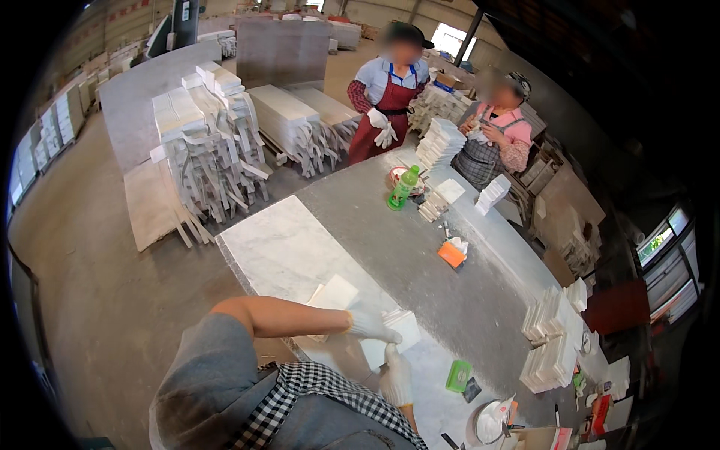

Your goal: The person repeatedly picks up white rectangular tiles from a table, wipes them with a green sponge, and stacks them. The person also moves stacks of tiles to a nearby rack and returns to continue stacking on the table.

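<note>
My left hand (370, 328), in a white glove, reaches in from the left with its fingers closed at the near edge of a small stack of white stone tiles (406, 330). My right hand (396, 381), gloved too, comes up from below, and its fingertips meet the left ones at that edge. Both seem to grip a white tile (373, 352) there, though the gloves hide much of it. More white tiles (335, 292) lie loosely beyond my left forearm. A marbled white slab (281, 236) on the grey table bears all of these.
A green box (458, 376), a white tub (493, 421) and tile stacks (546, 356) stand at right. Farther off are an orange block (452, 253) and a green bottle (403, 188). Two people (390, 97) stand behind the table. Stone strips (217, 150) pile up at far left.
</note>
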Available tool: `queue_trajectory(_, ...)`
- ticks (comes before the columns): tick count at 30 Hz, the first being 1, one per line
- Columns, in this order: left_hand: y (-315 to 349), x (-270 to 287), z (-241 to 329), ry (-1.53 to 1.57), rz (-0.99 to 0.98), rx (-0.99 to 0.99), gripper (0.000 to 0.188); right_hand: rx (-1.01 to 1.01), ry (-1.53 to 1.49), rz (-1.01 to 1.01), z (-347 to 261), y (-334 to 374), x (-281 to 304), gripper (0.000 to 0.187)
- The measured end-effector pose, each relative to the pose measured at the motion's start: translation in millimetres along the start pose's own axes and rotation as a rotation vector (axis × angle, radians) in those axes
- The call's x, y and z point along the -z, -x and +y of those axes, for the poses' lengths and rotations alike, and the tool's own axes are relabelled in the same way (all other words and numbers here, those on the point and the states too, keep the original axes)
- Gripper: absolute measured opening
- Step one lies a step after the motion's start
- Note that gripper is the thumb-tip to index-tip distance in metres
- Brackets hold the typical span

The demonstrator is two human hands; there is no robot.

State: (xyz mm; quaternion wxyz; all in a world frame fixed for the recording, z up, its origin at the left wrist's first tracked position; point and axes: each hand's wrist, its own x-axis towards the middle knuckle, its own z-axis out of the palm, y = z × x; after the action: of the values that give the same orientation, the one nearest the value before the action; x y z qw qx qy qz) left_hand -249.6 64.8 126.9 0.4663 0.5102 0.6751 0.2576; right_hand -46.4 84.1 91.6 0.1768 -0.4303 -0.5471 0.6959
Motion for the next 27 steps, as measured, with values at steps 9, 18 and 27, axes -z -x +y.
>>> queue_trajectory(9,14,-32,-10,0.4,0.093,-0.007,0.066,0.045,0.062,0.029,-4,18,5,0.051)
queue_trajectory(18,-2,-76,32,-0.239,0.091,-0.31,0.063,0.087,0.268,0.036,40,50,65,0.044)
queue_trajectory(27,-34,-157,83,-0.585,0.038,-0.651,0.053,-0.008,0.498,0.053,124,89,177,0.029)
